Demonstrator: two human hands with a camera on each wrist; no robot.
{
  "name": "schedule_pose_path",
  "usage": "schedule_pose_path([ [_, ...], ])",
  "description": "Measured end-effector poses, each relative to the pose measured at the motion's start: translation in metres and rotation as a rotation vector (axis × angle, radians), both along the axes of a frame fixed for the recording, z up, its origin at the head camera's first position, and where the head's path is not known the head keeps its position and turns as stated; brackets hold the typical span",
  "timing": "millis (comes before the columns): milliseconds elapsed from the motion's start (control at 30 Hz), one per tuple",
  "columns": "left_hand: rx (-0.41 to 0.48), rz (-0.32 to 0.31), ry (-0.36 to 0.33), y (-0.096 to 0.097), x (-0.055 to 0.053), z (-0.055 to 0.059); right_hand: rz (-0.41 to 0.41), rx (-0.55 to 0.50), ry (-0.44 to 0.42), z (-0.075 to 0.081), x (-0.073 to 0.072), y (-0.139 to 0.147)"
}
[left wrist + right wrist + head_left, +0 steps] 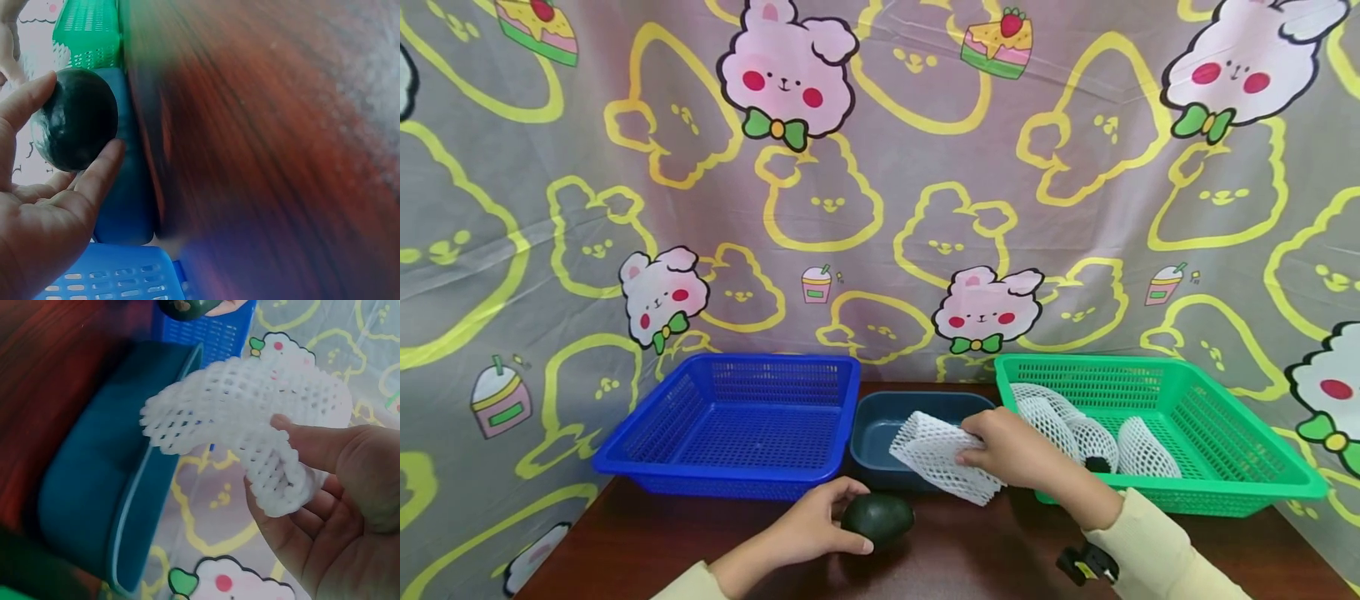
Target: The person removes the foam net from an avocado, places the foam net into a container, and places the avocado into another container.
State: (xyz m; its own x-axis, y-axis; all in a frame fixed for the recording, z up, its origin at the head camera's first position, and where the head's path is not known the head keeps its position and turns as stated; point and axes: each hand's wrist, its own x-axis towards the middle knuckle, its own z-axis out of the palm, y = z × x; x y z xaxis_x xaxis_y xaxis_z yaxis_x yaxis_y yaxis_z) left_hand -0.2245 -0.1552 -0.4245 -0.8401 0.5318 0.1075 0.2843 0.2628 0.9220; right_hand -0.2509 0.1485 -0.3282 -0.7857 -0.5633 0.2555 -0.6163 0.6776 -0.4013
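A dark green avocado is in my left hand, gripped between thumb and fingers in front of the small dark teal bin. The left wrist view shows the avocado with fingertips on its sides. My right hand pinches a white foam net sleeve, which hangs limp and flattened over the right part of the teal bin. In the right wrist view the foam net sleeve droops from between thumb and fingers, with nothing visible inside it.
To the left stands a blue plastic basket. On the right, a green basket holds several foam net sleeves, one with something dark showing at its opening. A patterned cloth hangs behind the brown wooden table.
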Motion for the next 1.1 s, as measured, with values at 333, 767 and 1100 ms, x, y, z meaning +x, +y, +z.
schedule_pose_path([
  [333, -0.011, 0.005, -0.004, -0.002, -0.001, -0.001, -0.232, -0.183, -0.052, -0.014, -0.024, -0.033],
  [767, -0.022, 0.002, -0.033, -0.003, -0.001, 0.000, -0.370, -0.621, -0.390, -0.039, -0.059, -0.068],
  [1100, -0.041, 0.000, -0.020, -0.002, 0.000, 0.003, -0.415, -0.770, -0.676, -0.054, -0.072, -0.083],
])
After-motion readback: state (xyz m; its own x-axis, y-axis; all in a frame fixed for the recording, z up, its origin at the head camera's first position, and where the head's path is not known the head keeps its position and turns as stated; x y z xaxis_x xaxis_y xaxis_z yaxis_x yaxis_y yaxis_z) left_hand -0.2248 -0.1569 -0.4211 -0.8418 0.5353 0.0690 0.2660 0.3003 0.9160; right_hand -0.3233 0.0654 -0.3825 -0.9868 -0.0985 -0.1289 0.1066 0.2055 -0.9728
